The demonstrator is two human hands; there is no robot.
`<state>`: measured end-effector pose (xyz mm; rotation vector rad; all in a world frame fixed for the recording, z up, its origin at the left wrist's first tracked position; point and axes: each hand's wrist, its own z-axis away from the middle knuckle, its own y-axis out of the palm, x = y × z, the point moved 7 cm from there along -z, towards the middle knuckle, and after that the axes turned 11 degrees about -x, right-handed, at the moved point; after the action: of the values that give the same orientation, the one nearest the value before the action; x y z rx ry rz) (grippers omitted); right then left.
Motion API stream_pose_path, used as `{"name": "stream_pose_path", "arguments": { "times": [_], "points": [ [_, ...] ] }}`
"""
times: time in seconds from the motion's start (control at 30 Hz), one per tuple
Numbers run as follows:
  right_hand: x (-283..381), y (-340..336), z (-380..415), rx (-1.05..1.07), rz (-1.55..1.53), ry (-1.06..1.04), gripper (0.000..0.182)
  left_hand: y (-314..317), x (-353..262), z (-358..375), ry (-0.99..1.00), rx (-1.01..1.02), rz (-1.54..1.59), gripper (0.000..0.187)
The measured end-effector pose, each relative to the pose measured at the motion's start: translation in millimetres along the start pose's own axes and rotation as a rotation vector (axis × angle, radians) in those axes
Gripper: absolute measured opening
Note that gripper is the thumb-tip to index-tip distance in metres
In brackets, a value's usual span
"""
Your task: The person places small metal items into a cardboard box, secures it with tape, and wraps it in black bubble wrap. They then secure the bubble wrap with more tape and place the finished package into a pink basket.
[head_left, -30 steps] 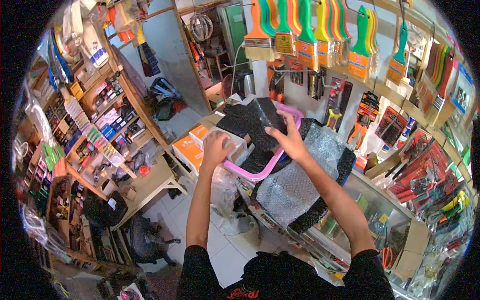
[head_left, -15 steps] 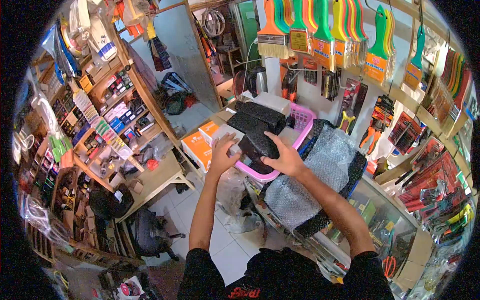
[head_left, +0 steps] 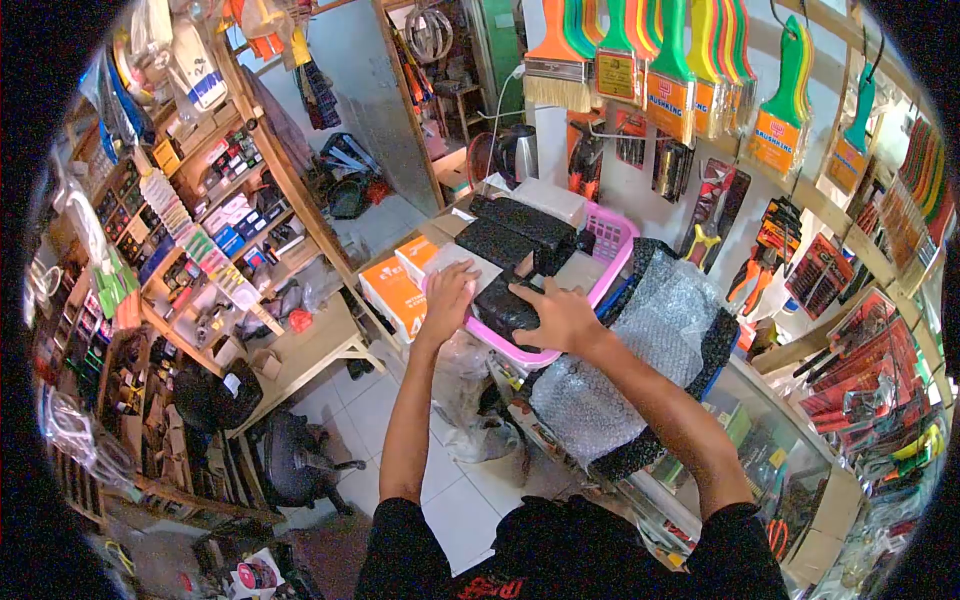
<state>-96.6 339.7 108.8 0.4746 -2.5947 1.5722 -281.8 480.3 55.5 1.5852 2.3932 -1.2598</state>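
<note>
A pink plastic basket (head_left: 614,240) holds several packages, some wrapped in black plastic. My right hand (head_left: 562,318) grips the right end of a small black-wrapped package (head_left: 503,306) at the basket's near side, thumb and index finger spread across it. My left hand (head_left: 449,302) lies with its fingers stretched over a pale box (head_left: 466,262) at the basket's left, beside that package. Behind them, a longer black-wrapped package (head_left: 525,232) rests on top of the pile. A white box (head_left: 553,203) stands at the back of the basket.
Orange-and-white boxes (head_left: 394,296) stand left of the basket. Bubble wrap (head_left: 640,345) lies to the right, on a glass display case (head_left: 775,430). Paintbrushes (head_left: 672,90) and packaged tools hang along the right wall. Loaded shelves (head_left: 235,225) stand at left.
The small black-wrapped package has settled lower among the others in the basket. My right hand has shifted slightly downward with it; my left hand stays about where it was.
</note>
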Motion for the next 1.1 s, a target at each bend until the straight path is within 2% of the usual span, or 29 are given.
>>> {"name": "stream_pose_path", "arguments": {
  "times": [0.07, 0.27, 0.37, 0.47, 0.5, 0.6, 0.63, 0.73, 0.9, 1.1],
  "points": [
    [6, 4, -1, 0.017, 0.027, -0.009, 0.084, 1, -5, 1, 0.014, -0.001, -0.043, 0.043],
    [-4, 23, -1, 0.182, -0.144, 0.046, 0.086, -6, -22, 4, 0.082, -0.068, -0.089, 0.048],
    [2, 19, 4, 0.153, -0.061, 0.023, 0.088, -6, -22, 3, 0.087, -0.066, -0.068, 0.051],
    [14, 18, -3, -0.109, -0.033, -0.171, 0.090, -4, -19, 1, 0.097, -0.061, -0.137, 0.053],
    [20, 18, -10, -0.134, -0.043, -0.184, 0.090, -5, -18, 1, 0.106, -0.067, -0.118, 0.053],
    [29, 35, -28, -0.155, -0.136, -0.262, 0.083, -6, -16, 0, 0.123, -0.067, -0.095, 0.052],
    [28, 48, -30, -0.045, -0.099, -0.219, 0.079, -5, -15, 0, 0.122, -0.061, -0.110, 0.052],
    [31, 48, -21, -0.067, -0.017, -0.221, 0.080, -5, -19, -1, 0.133, -0.059, -0.119, 0.051],
    [30, 50, -20, 0.023, 0.020, -0.152, 0.081, -4, -17, -2, 0.148, -0.072, -0.093, 0.050],
    [34, 43, -1, -0.065, 0.011, -0.166, 0.080, -5, -15, -3, 0.135, -0.081, -0.072, 0.048]
  ]
}}
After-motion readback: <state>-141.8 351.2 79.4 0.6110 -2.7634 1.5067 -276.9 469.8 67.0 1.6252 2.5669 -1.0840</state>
